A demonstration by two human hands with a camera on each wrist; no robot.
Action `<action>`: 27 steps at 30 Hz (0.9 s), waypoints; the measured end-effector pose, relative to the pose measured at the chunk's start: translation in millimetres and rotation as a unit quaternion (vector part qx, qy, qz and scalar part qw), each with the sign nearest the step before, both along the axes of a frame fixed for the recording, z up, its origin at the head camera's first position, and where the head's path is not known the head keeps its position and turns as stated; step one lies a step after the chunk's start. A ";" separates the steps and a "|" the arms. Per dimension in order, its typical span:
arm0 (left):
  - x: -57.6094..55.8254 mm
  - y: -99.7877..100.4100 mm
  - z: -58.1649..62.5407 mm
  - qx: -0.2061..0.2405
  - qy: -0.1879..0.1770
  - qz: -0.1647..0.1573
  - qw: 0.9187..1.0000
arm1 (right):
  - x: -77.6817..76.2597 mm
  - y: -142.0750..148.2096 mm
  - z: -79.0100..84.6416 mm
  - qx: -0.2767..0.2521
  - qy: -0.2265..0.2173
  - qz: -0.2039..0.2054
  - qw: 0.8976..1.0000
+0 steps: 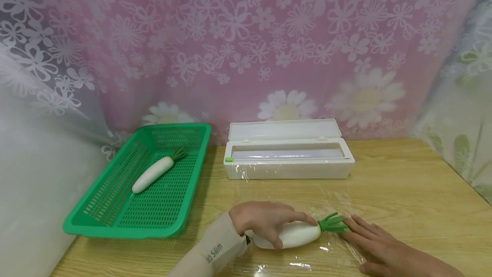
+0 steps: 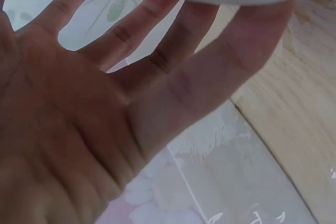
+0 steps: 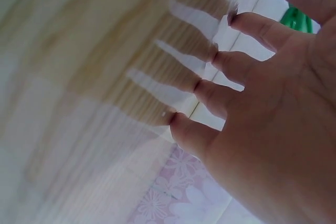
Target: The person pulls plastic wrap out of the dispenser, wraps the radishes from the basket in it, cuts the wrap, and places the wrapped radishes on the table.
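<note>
White radish (image 1: 297, 235): held low over the desk and taken here as the clock's centre; its green leaves (image 1: 332, 224) are pointed toward three o'clock.
Left hand (image 1: 269, 221): laid over the radish from nine o'clock, its fingers curled round the body with the thumb on the near side; a rounded thing is probably kept from rolling by this grip.
Right hand (image 1: 376, 245): set at three o'clock, just past the leaf tips, its fingers spread and nearly straight, with nothing grasped; the clear film seems to be pressed flat by the fingertips.
Clear film (image 1: 300, 264): spread under the radish and draped over the box's front; its full outline cannot be told, being shown mostly by glints.
White box (image 1: 288, 171): stood at twelve o'clock, its lid (image 1: 284, 131) tipped back and the roll (image 1: 288, 154) exposed, presumably so that film can be drawn straight toward the person.
Green basket (image 1: 153, 208): placed at ten o'clock, likely out of the film's way; a second radish (image 1: 153, 175) is held inside, leaves toward two o'clock.
Desk (image 1: 407, 178): pale, wood-grained, smooth-looking.
Room: closed off at twelve o'clock by a pink flowered curtain (image 1: 246, 46), with paler cloth (image 1: 461, 148) hung at two.
</note>
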State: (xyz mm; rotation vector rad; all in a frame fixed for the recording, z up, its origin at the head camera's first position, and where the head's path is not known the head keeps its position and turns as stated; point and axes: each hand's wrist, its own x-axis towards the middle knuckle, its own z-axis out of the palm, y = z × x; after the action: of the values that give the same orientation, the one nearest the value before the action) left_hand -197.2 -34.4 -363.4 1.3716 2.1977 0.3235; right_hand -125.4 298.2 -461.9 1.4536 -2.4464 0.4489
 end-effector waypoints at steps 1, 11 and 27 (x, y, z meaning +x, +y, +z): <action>0.3 0.7 -0.7 -0.003 0.005 0.001 1.000 | -0.2 0.0 1.0 0.003 0.002 0.000 1.000; 5.7 5.6 -6.3 -0.035 0.040 0.006 0.999 | -0.9 -2.8 -1.0 0.001 -0.009 0.008 1.000; 7.5 10.7 -5.3 -0.053 0.068 0.008 0.996 | -0.1 7.0 13.5 -0.015 -0.253 -0.027 0.967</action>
State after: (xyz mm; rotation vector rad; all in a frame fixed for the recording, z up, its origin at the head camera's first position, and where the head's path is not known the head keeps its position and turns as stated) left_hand -189.6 -23.8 -368.6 1.3540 2.3026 0.1213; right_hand -125.5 305.2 -448.5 1.3857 -2.8346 0.9408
